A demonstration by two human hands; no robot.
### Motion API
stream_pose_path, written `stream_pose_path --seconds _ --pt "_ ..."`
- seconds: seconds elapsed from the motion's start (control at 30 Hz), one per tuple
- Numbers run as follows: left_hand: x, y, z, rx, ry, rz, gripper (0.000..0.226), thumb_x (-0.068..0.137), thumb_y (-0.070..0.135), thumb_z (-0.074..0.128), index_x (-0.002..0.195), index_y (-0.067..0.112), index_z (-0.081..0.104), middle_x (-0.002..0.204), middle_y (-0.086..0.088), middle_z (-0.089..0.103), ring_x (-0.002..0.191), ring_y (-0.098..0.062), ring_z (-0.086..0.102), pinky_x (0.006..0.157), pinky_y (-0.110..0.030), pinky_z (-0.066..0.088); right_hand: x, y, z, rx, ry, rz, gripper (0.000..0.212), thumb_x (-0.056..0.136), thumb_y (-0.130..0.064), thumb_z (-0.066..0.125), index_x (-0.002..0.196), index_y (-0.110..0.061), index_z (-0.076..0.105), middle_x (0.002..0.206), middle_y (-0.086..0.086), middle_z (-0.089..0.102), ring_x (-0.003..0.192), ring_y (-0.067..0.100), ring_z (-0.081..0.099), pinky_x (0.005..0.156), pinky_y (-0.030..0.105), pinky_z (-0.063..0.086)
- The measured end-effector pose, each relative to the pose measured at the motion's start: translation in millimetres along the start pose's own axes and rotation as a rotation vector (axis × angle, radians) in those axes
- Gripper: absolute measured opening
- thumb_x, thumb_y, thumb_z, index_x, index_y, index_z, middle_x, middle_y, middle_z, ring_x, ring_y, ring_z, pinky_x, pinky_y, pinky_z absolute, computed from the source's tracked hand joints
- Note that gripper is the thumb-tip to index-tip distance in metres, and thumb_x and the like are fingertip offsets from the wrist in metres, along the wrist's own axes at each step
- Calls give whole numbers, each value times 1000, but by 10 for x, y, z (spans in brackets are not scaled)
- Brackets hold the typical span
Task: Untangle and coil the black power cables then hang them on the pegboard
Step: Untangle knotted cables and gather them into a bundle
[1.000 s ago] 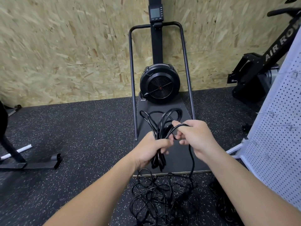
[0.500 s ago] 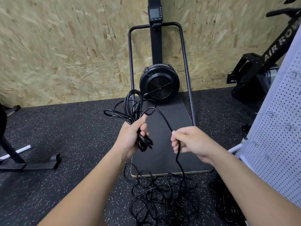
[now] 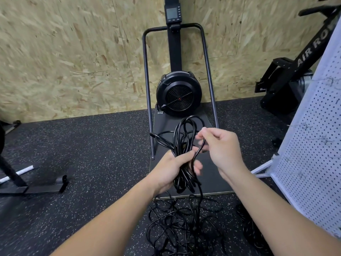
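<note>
My left hand (image 3: 168,169) grips a bundle of black power cable loops (image 3: 184,145) at its middle, loops sticking up above the fist and ends hanging below. My right hand (image 3: 221,146) pinches a single strand of the same cable just right of the bundle. That strand runs down to a tangled heap of black cable (image 3: 184,224) on the floor under my hands. A white pegboard (image 3: 317,145) with small wire hooks stands at the right edge.
A black fan machine (image 3: 179,93) on a dark platform (image 3: 212,180) with a tube frame stands straight ahead against the chipboard wall. A rowing machine (image 3: 287,76) sits at the back right. A black metal stand foot (image 3: 33,187) lies on the speckled floor at left.
My left hand has swung the bundle back from the left to the middle. My right hand has risen and brought its strand up against the loops.
</note>
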State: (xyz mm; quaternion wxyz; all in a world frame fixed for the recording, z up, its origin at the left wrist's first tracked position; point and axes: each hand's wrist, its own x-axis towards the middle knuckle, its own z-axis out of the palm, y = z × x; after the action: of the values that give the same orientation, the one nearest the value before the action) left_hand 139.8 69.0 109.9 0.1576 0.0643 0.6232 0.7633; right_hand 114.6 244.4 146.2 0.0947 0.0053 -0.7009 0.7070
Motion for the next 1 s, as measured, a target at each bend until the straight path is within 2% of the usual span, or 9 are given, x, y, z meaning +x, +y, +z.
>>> stream_pose_path --seconds 0.07,0.2,0.33,0.47,0.63,0.7,0.77,0.83,1.0 --pt "-11 29 14 44 -18 15 42 113 33 61 130 -4 70 79 -15 64 69 -23 60 97 -60 60 0 32 -46 -188 16 -83 29 107 -34 70 84 -25 85 79 -13 79 77 8 72 79 33 58" --pt "-19 63 32 141 -53 70 40 115 35 58 91 5 68 64 -9 44 60 -21 42 70 -36 52 -9 85 -66 -219 -54 -122 48 109 -32 65 62 -22 68 64 14 60 61 18 48 65 37 41" --pt "-8 98 -6 162 0 108 57 114 40 59 66 11 49 62 -7 42 59 -21 41 67 -32 49 7 113 -46 -184 -119 -43 31 109 -49 63 97 -29 83 86 -2 81 84 15 78 91 45 64" --pt "29 221 -76 58 84 157 55 114 42 58 68 15 48 64 -5 38 59 -18 37 63 -28 46 -87 208 18 -240 -196 -19 21 108 -51 63 117 -39 78 109 -9 82 93 8 80 93 43 65" --pt "41 383 -219 -105 170 238 43 114 40 60 78 19 50 65 0 34 59 -14 34 61 -26 42 -249 304 108 -309 -248 -347 43 109 -31 68 152 -33 61 163 -24 44 137 -2 58 101 20 57" --pt "43 459 -270 -193 206 275 37 114 37 59 82 20 51 64 2 33 58 -12 33 58 -24 41 -286 347 151 -310 -324 -295 46 109 -35 68 154 -31 58 155 -24 55 135 -2 60 108 25 55" --pt "50 538 -335 -314 240 295 32 113 35 59 86 20 53 64 4 33 56 -10 30 55 -22 40 -314 342 147 -350 -501 -74 38 109 -49 64 144 -33 65 121 -25 77 112 -4 70 109 36 54" --pt "57 594 -441 -405 258 319 27 112 35 61 90 21 57 65 5 32 57 -10 28 53 -22 39 -354 366 131 -442 -682 62 26 107 -54 65 118 -33 76 93 -22 78 85 10 69 89 39 54" --pt "40 636 -683 -548 264 348 24 111 36 63 93 20 63 65 9 34 57 -7 31 53 -20 39 -280 522 151 -495 -652 -10 15 107 -32 67 95 -27 75 92 -3 81 90 15 76 97 41 58"
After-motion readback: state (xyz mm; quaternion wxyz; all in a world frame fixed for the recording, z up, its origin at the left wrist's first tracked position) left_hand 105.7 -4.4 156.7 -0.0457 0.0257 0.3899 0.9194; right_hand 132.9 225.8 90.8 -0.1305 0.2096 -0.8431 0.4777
